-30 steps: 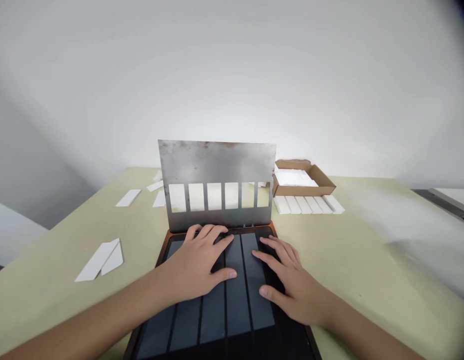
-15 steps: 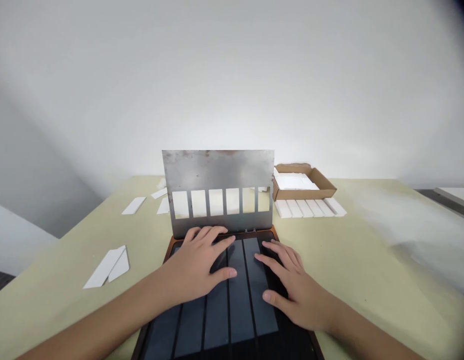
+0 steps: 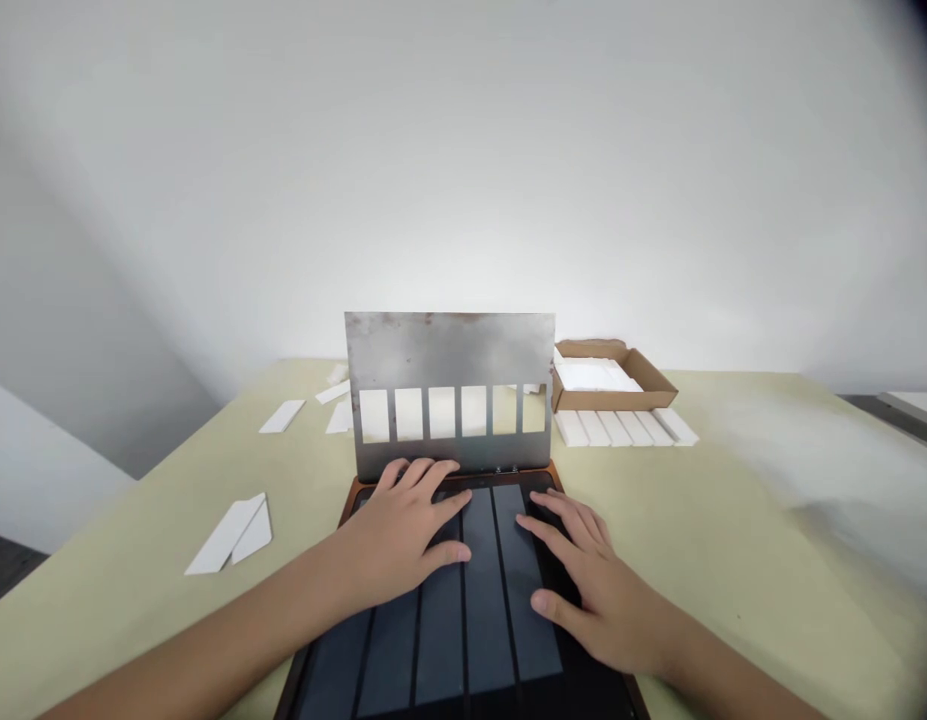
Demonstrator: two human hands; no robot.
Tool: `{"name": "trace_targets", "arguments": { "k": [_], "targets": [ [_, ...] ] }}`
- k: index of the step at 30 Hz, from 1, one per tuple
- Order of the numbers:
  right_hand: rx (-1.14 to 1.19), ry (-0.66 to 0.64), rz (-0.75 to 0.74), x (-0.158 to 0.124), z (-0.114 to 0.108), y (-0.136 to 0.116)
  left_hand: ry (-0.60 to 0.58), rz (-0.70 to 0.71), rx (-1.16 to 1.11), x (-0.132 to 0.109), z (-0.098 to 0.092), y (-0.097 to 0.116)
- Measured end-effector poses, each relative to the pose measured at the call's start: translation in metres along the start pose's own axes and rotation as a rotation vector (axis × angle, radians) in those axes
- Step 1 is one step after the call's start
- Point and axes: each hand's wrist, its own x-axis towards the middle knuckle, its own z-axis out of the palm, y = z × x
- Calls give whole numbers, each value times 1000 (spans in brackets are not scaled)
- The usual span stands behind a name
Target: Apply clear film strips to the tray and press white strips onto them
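Both hands flat, fingers spread, nothing gripped: left hand (image 3: 403,530), right hand (image 3: 590,580) pressing dark strips (image 3: 482,590).

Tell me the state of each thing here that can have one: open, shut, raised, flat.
Metal plate: raised upright at the far edge of the tray.
Cardboard box: open, white pieces inside.
Dark strips: lying flat, side by side.
Left hand: open, flat on the strips.
Right hand: open, flat on the strips.
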Motion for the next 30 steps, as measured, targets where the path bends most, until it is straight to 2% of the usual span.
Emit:
{"name": "trace_targets", "arguments": {
  "k": [11,13,15,18,20,22,24,25,27,29,30],
  "targets": [
    [18,-37,31,1,0,2,11,3,-19,4,-1,0],
    [2,-15,6,-2,4,4,5,-3,-27,1,-7,0],
    [-28,51,-42,-8,5,4,4,-19,-33,-14,-18,-8],
    [-100,244,-126,-9,-9,-8,10,-99,-37,-68,-43,-44],
    [-190,383,-197,11,-36,-25,43,-231,-19,-121,-60,-75],
    [-333,495,-280,54,-75,-49,87,-394,4,-177,-73,-102],
    [-476,565,-295,116,-115,-76,164,-579,35,-226,-82,-117],
    [-519,555,-240,148,-132,-88,190,-648,42,-246,-85,-119],
    [-524,419,-167,204,-157,-109,208,-719,35,-280,-85,-118],
    [-513,296,-185,234,-169,-124,192,-715,6,-309,-77,-112],
    [-512,266,-210,237,-170,-130,183,-701,-13,-324,-71,-110]
  ]
}}
